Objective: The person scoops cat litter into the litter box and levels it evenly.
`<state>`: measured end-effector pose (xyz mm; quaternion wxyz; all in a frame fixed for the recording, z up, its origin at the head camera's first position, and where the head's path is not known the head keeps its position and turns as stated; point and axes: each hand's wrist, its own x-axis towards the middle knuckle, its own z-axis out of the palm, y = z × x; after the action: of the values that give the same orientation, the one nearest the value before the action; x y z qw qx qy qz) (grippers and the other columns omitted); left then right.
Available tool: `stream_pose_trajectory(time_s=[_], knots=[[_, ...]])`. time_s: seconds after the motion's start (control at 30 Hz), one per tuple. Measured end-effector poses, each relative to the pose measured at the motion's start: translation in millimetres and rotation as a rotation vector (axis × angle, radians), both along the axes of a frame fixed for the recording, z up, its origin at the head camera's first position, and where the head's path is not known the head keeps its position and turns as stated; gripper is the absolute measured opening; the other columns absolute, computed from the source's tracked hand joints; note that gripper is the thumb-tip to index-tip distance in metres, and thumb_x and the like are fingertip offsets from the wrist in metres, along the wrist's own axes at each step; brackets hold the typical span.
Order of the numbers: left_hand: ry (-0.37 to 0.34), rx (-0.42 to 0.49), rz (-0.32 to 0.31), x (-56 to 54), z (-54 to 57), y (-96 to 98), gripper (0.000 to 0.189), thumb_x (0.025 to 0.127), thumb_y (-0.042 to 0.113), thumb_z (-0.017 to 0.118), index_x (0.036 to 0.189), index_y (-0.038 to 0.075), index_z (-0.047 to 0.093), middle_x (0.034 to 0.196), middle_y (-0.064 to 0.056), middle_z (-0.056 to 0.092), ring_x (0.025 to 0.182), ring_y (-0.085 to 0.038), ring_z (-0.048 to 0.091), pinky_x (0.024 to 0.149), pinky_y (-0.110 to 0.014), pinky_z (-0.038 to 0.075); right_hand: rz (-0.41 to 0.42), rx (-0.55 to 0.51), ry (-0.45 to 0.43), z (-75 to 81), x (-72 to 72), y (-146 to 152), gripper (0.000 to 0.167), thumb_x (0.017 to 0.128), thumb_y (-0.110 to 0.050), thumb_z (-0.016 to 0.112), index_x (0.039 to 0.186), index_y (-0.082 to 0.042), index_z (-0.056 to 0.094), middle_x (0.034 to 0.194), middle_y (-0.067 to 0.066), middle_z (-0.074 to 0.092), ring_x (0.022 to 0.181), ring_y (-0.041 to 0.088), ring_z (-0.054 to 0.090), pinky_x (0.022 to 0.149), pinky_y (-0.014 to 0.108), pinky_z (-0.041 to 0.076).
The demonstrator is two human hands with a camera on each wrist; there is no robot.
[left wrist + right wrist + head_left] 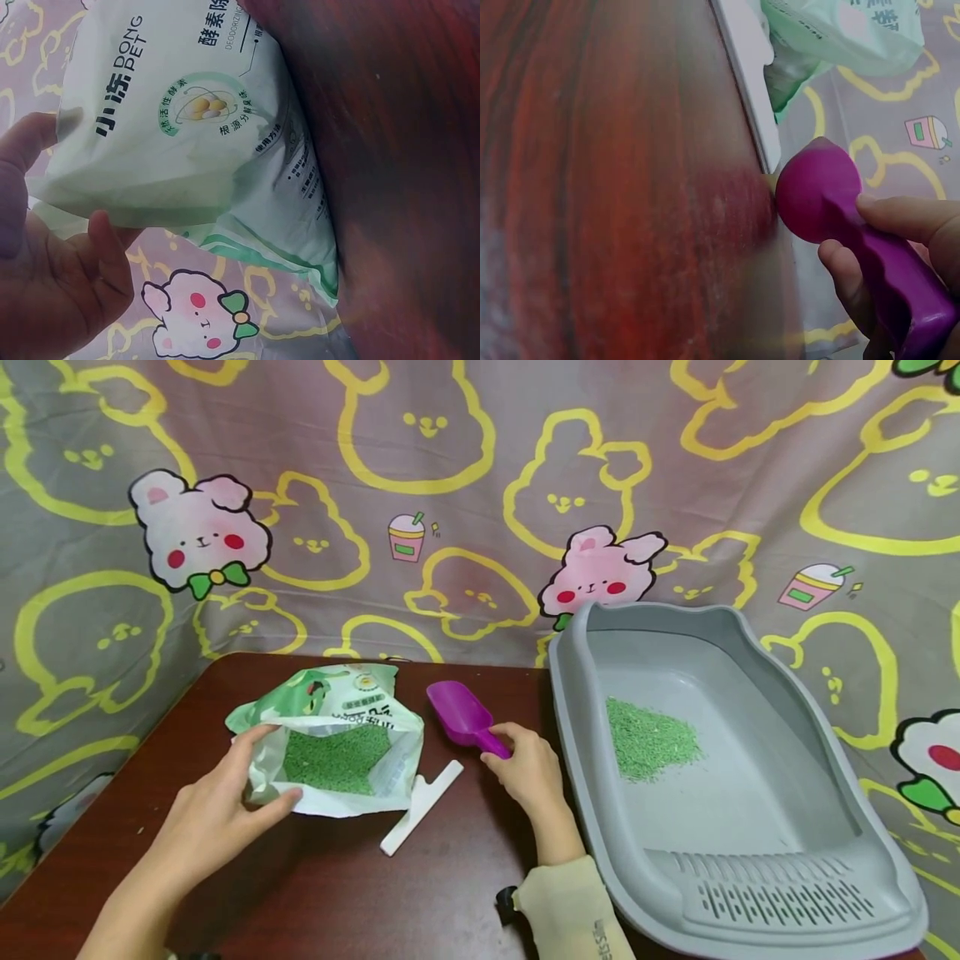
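Note:
My left hand (217, 806) grips the rim of a white and green bag (172, 142), thumb at the near edge and fingers at the left side. The bag's mouth gapes toward me, showing green pellets (337, 760) inside. In my right hand (531, 768) is a purple scoop (459, 710), held by its handle. The scoop's bowl points away and to the left, and looks empty. It is above the table between the bag and a grey litter box (750, 827). The right wrist view shows thumb and fingers around the scoop's handle (900, 285).
A white T-shaped plastic piece (423, 806) lies on the dark red-brown table (337, 885), beside the bag. Inside the litter box is a small heap of green pellets (648, 739), near its left wall. A patterned cloth (480, 527) hangs behind the table.

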<state>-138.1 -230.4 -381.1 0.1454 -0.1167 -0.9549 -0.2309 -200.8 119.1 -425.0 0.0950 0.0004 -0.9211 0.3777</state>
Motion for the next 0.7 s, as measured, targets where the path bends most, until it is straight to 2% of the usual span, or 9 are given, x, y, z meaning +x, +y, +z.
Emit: stream_pose_trajectory(time_s=[0.2, 0.3, 0.33, 0.4, 0.43, 0.5, 0.57, 0.63, 0.7], knots=[[-0.031, -0.024, -0.042, 2.3, 3.1, -6.8, 0.083, 0.086, 0.043, 0.075, 0.152, 0.023, 0.029, 0.09, -0.002, 0.061, 0.061, 0.002, 0.05, 0.055, -0.032, 0.04, -0.005, -0.002, -0.006, -2.4, 0.0, 1.4, 0.037, 0.083, -0.021, 0.08, 0.119, -0.018, 0.07, 0.069, 0.0, 0.069, 0.052, 0.007, 0.059, 0.054, 0.028, 0.044], [-0.033, -0.026, -0.076, 5.3, 3.8, -14.4, 0.086, 0.085, 0.041, 0.077, 0.154, 0.028, 0.029, 0.102, -0.006, 0.059, 0.055, 0.002, 0.04, 0.053, -0.026, 0.032, -0.009, 0.02, -0.003, -4.6, 0.1, 0.5, 0.038, 0.082, -0.022, 0.081, 0.119, -0.018, 0.07, 0.077, 0.002, 0.071, 0.057, 0.01, 0.057, 0.057, 0.029, 0.043], [-0.024, -0.026, -0.09, 5.6, 3.6, -17.0, 0.088, 0.083, 0.04, 0.079, 0.154, 0.029, 0.029, 0.106, -0.007, 0.059, 0.056, 0.002, 0.04, 0.054, -0.026, 0.033, -0.015, 0.035, 0.004, -5.1, 0.2, 0.2, 0.038, 0.082, -0.022, 0.081, 0.118, -0.019, 0.071, 0.08, 0.003, 0.072, 0.06, 0.012, 0.057, 0.058, 0.029, 0.042], [0.0, -0.017, -0.112, 5.6, 2.9, -21.0, 0.094, 0.077, 0.038, 0.084, 0.154, 0.03, 0.032, 0.116, -0.01, 0.06, 0.064, -0.002, 0.052, 0.055, -0.027, 0.038, -0.036, 0.061, 0.022, -5.8, 1.2, 0.2, 0.038, 0.081, -0.022, 0.082, 0.117, -0.018, 0.071, 0.087, 0.004, 0.074, 0.064, 0.015, 0.058, 0.06, 0.031, 0.043], [0.012, -0.004, -0.125, 5.3, 2.6, -22.2, 0.096, 0.074, 0.037, 0.086, 0.154, 0.03, 0.033, 0.125, -0.01, 0.058, 0.07, -0.003, 0.058, 0.057, -0.026, 0.042, -0.051, 0.073, 0.03, -6.0, 1.6, 0.5, 0.038, 0.08, -0.021, 0.082, 0.117, -0.018, 0.072, 0.089, 0.005, 0.075, 0.066, 0.016, 0.059, 0.061, 0.032, 0.044], [0.037, 0.033, -0.152, 4.8, 2.8, -22.5, 0.097, 0.071, 0.032, 0.089, 0.153, 0.029, 0.036, 0.133, -0.01, 0.056, 0.085, 0.0, 0.063, 0.06, -0.023, 0.048, -0.08, 0.088, 0.044, -6.0, 2.5, 1.6, 0.037, 0.08, -0.02, 0.082, 0.116, -0.016, 0.072, 0.092, 0.006, 0.076, 0.068, 0.018, 0.062, 0.062, 0.033, 0.046], [0.068, 0.067, -0.169, 5.0, 4.0, -20.9, 0.096, 0.07, 0.026, 0.09, 0.151, 0.028, 0.039, 0.134, -0.006, 0.054, 0.096, 0.002, 0.064, 0.062, -0.016, 0.05, -0.102, 0.09, 0.058, -5.6, 3.4, 3.0, 0.037, 0.079, -0.019, 0.082, 0.115, -0.015, 0.072, 0.093, 0.007, 0.076, 0.069, 0.02, 0.065, 0.063, 0.035, 0.048], [0.096, 0.107, -0.189, 6.0, 5.4, -18.2, 0.094, 0.07, 0.017, 0.09, 0.15, 0.026, 0.041, 0.13, -0.001, 0.053, 0.096, 0.014, 0.058, 0.06, -0.009, 0.047, -0.115, 0.089, 0.063, -5.0, 4.4, 3.9, 0.037, 0.079, -0.018, 0.082, 0.115, -0.014, 0.072, 0.094, 0.009, 0.076, 0.071, 0.023, 0.067, 0.063, 0.037, 0.049], [0.144, 0.124, -0.195, 6.5, 5.8, -15.7, 0.094, 0.068, 0.01, 0.091, 0.149, 0.022, 0.044, 0.125, 0.0, 0.053, 0.096, 0.02, 0.053, 0.063, -0.005, 0.046, -0.124, 0.082, 0.07, -3.9, 5.7, 4.5, 0.037, 0.079, -0.017, 0.082, 0.115, -0.013, 0.072, 0.097, 0.011, 0.076, 0.075, 0.026, 0.069, 0.066, 0.04, 0.051]])
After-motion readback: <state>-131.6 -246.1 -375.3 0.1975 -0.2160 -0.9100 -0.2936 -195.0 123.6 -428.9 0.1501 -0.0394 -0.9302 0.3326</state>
